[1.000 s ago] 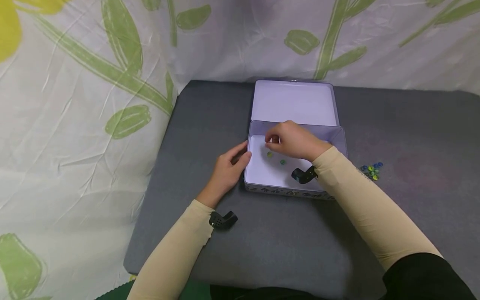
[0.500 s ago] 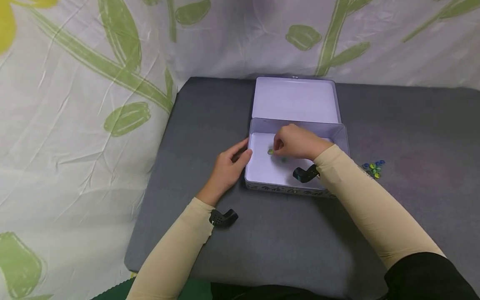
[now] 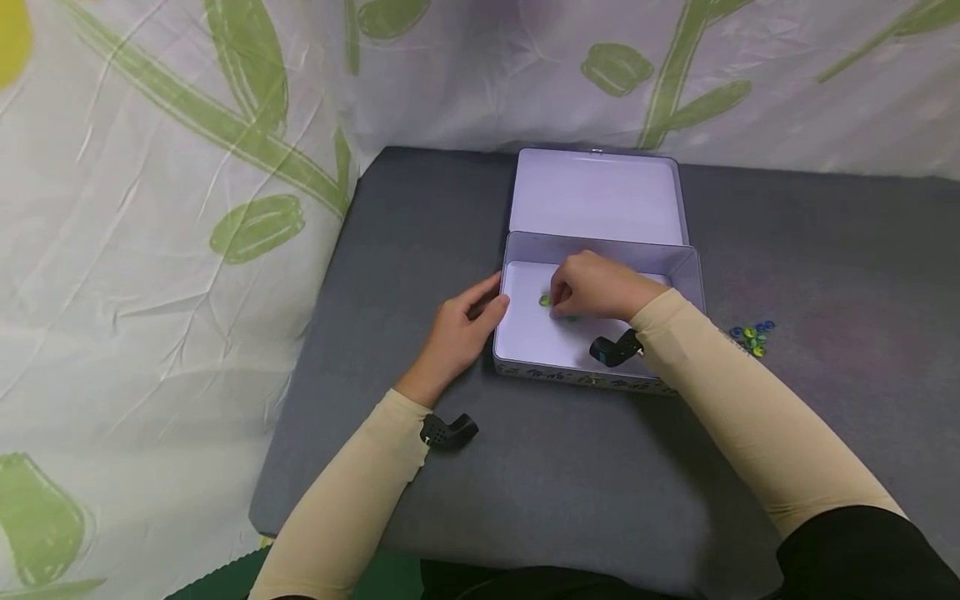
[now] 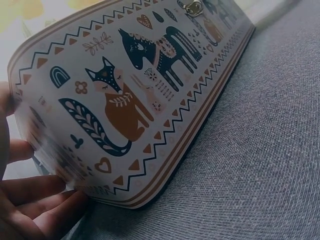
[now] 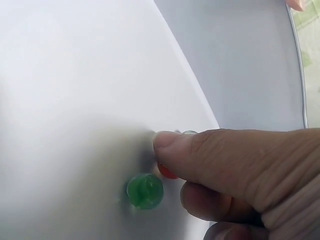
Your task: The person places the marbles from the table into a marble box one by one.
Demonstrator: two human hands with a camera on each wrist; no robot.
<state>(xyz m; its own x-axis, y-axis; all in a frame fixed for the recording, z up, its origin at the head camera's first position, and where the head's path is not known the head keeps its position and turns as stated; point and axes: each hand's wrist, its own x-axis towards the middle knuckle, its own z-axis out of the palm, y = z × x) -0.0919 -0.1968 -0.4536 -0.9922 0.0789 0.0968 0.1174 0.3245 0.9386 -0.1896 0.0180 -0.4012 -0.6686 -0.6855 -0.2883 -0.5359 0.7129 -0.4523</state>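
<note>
An open tin box (image 3: 532, 354) with a pale lilac inside stands on the grey table. My left hand (image 3: 453, 337) touches its left side with loosely extended fingers. Its outer wall (image 4: 125, 95), patterned with a fox and other animals, fills the left wrist view beside my left fingers (image 4: 35, 190). Over the box floor, my right hand (image 3: 600, 285) pinches a red marble (image 5: 169, 171), mostly hidden by the thumb. Close by lies a green marble (image 5: 145, 191). A yellow-green marble (image 3: 545, 301) rests left of the fingertips. Behind the thumb a clear round edge shows.
The box lid (image 3: 600, 196) lies folded back at the rear. Several blue, green and yellow marbles (image 3: 752, 335) sit on the table (image 3: 840, 275) right of the box, near my right forearm. A leaf-patterned sheet (image 3: 480, 92) hangs behind and at the left.
My right hand has moved slightly right and toward the front inside the box, coming down over the green marble. The left hand stays at the box's side.
</note>
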